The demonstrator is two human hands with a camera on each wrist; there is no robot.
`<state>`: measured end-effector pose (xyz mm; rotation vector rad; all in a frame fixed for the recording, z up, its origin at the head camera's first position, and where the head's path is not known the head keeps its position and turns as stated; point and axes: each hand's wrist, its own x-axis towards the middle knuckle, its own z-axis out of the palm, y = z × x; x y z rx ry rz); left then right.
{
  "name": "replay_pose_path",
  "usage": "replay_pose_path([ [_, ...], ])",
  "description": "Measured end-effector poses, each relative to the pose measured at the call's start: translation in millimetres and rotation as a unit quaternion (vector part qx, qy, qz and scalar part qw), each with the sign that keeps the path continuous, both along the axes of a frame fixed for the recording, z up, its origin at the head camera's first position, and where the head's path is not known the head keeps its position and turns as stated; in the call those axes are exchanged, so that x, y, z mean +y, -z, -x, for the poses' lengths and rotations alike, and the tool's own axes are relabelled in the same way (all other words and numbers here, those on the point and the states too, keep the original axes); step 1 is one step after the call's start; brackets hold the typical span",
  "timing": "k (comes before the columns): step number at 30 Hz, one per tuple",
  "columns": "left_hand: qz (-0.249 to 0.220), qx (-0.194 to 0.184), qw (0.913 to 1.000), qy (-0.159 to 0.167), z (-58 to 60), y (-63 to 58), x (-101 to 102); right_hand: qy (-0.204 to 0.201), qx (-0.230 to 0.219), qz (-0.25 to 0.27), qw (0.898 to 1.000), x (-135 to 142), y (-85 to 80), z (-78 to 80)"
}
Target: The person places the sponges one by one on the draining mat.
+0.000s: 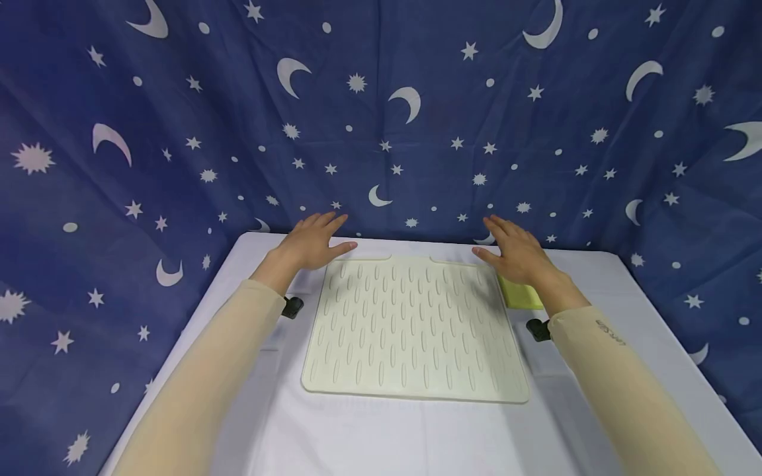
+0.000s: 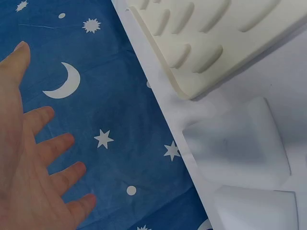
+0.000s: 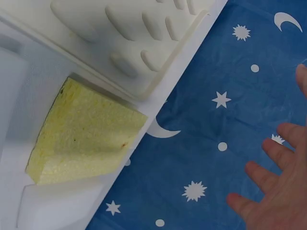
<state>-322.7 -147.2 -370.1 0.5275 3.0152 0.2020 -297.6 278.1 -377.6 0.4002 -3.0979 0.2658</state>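
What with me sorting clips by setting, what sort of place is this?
Probably a staged indoor tabletop setup: a white-covered table stands against a blue moon-and-star curtain, with an off-white ridged mat lying on it. The room beyond is hidden.

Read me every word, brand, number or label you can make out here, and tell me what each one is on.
Right sleeve: one line of small dark lettering, perhaps "LET'S SLIM", too small and blurred to be sure.
White ribbed mat: none visible.
Yellow sponge: none visible.
Blue cloth: no words, only printed moons, stars and dots.
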Motion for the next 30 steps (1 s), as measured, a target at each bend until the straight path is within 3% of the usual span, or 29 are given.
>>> replay_pose_path([
  [8, -0.012, 0.002, 0.9999, 0.004, -2.7, 4.4, -7, -0.001, 0.004, -0.002, 1.000, -2, 1.4, -4.7],
  [20, -0.036, 0.020, 0.9991, 0.013, -14.9, -0.8, -14, -0.010, 0.013, 0.000, 1.000, 1, -0.9, -14.3],
  [30, -0.053, 0.021, 0.9983, 0.011, -20.0, 4.6, -21, -0.008, 0.017, -0.011, 1.000, 7, -4.6, -21.1],
])
